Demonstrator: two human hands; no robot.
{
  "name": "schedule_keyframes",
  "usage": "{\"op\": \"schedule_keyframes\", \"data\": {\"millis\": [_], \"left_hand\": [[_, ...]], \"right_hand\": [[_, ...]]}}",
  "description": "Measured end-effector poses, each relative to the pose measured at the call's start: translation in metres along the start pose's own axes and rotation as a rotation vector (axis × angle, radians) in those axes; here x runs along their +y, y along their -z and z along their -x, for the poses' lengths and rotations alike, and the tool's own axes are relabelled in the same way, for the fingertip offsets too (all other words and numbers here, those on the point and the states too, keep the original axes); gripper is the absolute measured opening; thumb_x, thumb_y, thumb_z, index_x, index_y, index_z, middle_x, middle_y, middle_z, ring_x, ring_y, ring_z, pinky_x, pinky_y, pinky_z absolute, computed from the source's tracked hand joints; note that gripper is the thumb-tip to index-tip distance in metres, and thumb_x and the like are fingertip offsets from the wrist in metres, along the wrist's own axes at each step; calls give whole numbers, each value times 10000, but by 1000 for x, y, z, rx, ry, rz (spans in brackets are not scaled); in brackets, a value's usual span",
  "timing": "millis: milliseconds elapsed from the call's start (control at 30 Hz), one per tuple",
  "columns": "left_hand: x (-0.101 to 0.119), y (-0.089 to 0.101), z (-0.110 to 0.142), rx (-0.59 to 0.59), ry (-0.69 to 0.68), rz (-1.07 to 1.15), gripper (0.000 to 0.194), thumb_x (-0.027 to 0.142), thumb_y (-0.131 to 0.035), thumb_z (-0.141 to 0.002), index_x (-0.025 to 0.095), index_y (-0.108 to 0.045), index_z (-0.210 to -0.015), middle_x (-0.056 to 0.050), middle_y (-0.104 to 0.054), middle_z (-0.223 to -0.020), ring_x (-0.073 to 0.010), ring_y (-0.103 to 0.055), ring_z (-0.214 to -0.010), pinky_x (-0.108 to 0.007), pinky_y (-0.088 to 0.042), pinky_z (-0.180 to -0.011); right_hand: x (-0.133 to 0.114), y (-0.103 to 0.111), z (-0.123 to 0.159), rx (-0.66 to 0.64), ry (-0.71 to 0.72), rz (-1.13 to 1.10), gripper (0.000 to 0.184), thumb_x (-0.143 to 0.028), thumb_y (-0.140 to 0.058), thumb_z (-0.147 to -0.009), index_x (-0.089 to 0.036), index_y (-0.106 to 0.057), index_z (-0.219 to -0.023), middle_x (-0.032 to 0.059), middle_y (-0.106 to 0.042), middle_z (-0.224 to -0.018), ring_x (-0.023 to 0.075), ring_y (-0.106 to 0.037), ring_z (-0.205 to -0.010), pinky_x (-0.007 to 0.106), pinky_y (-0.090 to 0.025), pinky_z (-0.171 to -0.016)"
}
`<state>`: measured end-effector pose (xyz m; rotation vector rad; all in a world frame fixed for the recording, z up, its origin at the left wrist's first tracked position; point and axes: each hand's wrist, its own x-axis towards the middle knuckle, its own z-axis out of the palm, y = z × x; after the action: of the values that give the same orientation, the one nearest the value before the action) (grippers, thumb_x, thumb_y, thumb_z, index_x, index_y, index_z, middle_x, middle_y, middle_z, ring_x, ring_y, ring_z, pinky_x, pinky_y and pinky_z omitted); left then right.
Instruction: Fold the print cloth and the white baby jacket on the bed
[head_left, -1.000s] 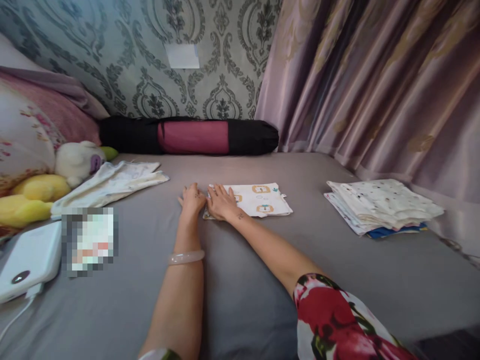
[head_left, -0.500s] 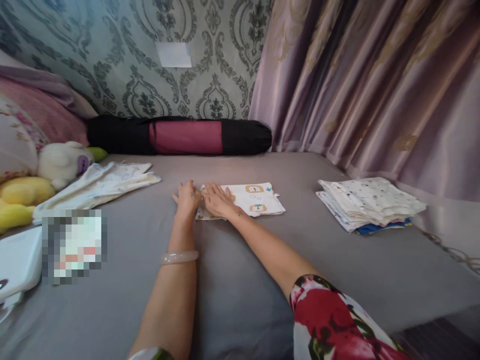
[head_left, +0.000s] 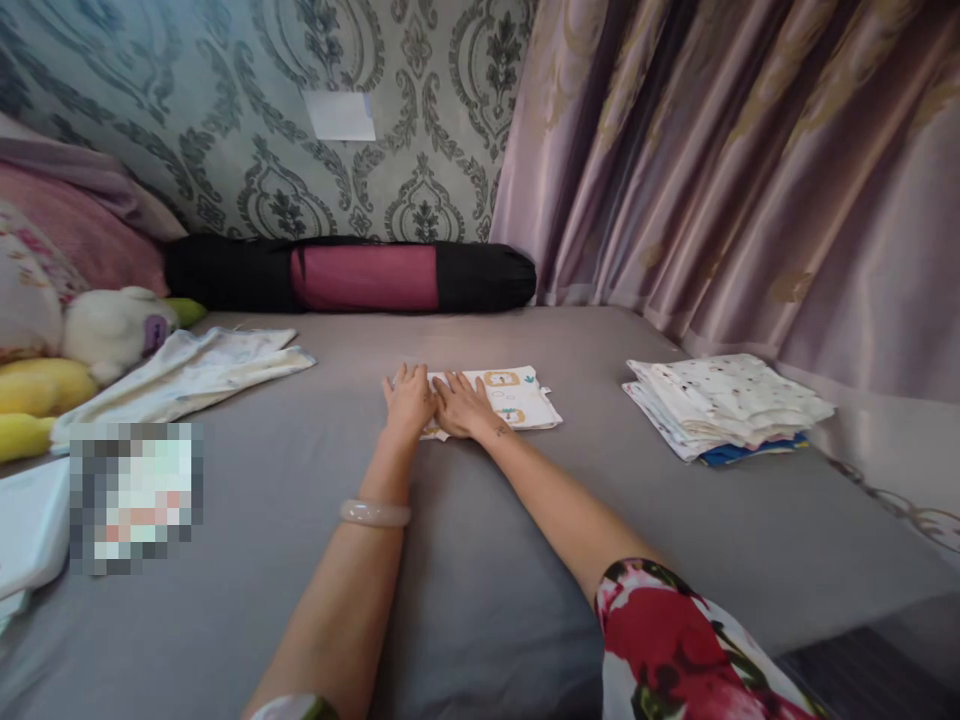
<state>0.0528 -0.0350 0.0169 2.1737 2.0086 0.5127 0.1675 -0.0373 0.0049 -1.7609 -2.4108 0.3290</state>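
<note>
My left hand point(head_left: 409, 400) and right hand point(head_left: 463, 405) lie palm down, side by side, fingers spread and seemingly pinching nothing, over the left end of a folded white cloth point(head_left: 526, 398) on the grey bed point(head_left: 495, 560). A cloth stack point(head_left: 739, 400) sits well apart, rightward. I seem to be pressing folds smooth; the next move likely calls for light, even pressure, layers aligned.

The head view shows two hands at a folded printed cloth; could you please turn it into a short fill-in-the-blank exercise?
1. Of the left hand and the right hand, the one nearer the stack of folded cloths is the ___ hand.
2. A bangle is worn on the person's ___.
3. The bedsheet under the folded printed cloth is plain ___.

Missing words: right; left arm; gray.
</note>
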Motion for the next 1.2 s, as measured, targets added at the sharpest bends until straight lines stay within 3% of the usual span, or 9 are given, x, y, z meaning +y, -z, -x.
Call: {"op": "schedule_keyframes", "data": {"millis": [200, 333, 533, 767, 1000, 1200], "left_hand": [[10, -3, 3, -23, -39, -24, 518, 139, -344, -871, 134, -469, -1374, -151, -508, -1440, -286, -292, -1442, -561, -171, -1168], [15, -12, 3, -10, -90, -42, 481, 182, -272, -929, 134, -483, -1358, -159, -525, -1419, -277, -323, -1428, -558, -158, -1165], [20, -24, 3, -92, -97, -56, 491, 345, -256, -977, 153, -477, -1372, -152, -434, -1498, -299, -302, -1432, -579, -144, -1160], [17, -29, 3, -126, -109, -90, 515, 370, -261, -973, 142, -472, -1384, -162, -387, -1526, -306, -295, -1435, -576, -165, -1158], [10, -27, 2, -29, -87, -164, 551, 395, -246, -974, 120, -470, -1396, -186, -421, -1498, -311, -312, -1427, -559, -144, -1167], [6, -30, -1, -117, -66, -171, 596, 416, -245, -966, 104, -428, -1441, -190, -378, -1525, -330, -294, -1434, -552, -167, -1167]], "right_hand": [[12, 13, 0, -12, -4, -103, 558, -311, -219, -993, -124, -282, -1515, 99, -247, -1591, 219, -186, -1468, 488, -137, -1186], [31, 22, 9, 62, -78, 0, 551, -325, -252, -994, -109, -329, -1495, 131, -266, -1580, 258, -187, -1464, 521, -104, -1180], [49, 14, 18, 35, -100, 77, 549, -388, -226, -1010, -156, -358, -1490, 128, -285, -1573, 274, -212, -1455, 538, -95, -1167], [51, 13, 16, 27, -96, 21, 553, -392, -208, -1011, -166, -349, -1496, 115, -275, -1579, 251, -212, -1459, 516, -77, -1178], [74, 28, 30, 97, -212, 24, 551, -379, -203, -1007, -175, -342, -1500, 109, -239, -1593, 244, -153, -1476, 515, -82, -1181], [85, 21, 31, 60, -257, 24, 567, -422, -197, -1003, -194, -349, -1500, 98, -279, -1578, 262, -191, -1461, 526, -137, -1173]]}}
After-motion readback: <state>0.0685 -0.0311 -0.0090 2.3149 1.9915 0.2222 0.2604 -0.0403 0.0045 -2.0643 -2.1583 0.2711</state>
